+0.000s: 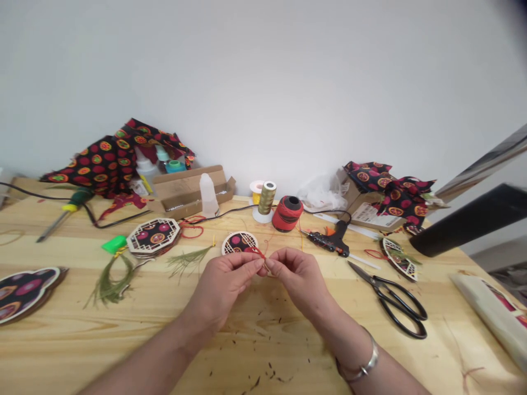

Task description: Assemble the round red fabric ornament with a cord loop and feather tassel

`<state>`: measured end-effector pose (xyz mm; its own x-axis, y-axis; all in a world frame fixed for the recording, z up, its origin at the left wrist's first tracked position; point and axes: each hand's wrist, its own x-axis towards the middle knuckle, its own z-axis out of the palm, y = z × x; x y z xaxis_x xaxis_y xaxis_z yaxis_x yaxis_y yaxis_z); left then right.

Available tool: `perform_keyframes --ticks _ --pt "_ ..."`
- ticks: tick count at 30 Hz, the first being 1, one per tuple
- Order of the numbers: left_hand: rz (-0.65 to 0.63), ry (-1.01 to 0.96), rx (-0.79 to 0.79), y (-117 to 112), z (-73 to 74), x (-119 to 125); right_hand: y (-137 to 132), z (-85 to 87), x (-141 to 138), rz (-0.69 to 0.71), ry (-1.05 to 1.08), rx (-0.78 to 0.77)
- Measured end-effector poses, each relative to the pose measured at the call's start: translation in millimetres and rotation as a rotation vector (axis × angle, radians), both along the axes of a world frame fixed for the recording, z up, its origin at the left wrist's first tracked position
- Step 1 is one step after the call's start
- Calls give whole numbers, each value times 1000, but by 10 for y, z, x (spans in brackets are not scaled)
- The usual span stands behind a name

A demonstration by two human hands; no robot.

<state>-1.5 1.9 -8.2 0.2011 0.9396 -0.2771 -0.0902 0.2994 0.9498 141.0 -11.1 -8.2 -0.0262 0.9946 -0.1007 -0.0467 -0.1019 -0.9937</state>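
Observation:
My left hand (227,281) and my right hand (297,277) meet over the middle of the wooden table (263,340), fingertips pinched together on a thin red thread (260,255). The thread leads to a small round white lattice ornament (239,242) with dark patterned fabric, lying just beyond my fingers. A silver bracelet (362,367) sits on my right wrist. A red thread spool (287,213) stands behind the ornament.
Black scissors (391,299) and a black glue gun (331,241) lie to the right. Green tassels (111,280), an octagonal ornament (153,236), a cardboard box (187,189), glue bottles and patterned fabric (107,159) lie to the left and back. A screwdriver (66,211) lies far left.

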Motion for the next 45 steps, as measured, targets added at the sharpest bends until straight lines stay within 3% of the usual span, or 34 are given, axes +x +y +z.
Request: perform_keyframes --ticks 23,31,39,45 --pt "19 95 41 4 -38 -23 16 15 82 5 240 -94" --pt "40 85 38 8 -56 -23 32 0 86 -101 211 -118" --pt "19 64 46 3 -17 -1 13 58 38 55 177 -101" --pt "22 98 55 -2 -11 -1 17 6 51 39 141 -115"
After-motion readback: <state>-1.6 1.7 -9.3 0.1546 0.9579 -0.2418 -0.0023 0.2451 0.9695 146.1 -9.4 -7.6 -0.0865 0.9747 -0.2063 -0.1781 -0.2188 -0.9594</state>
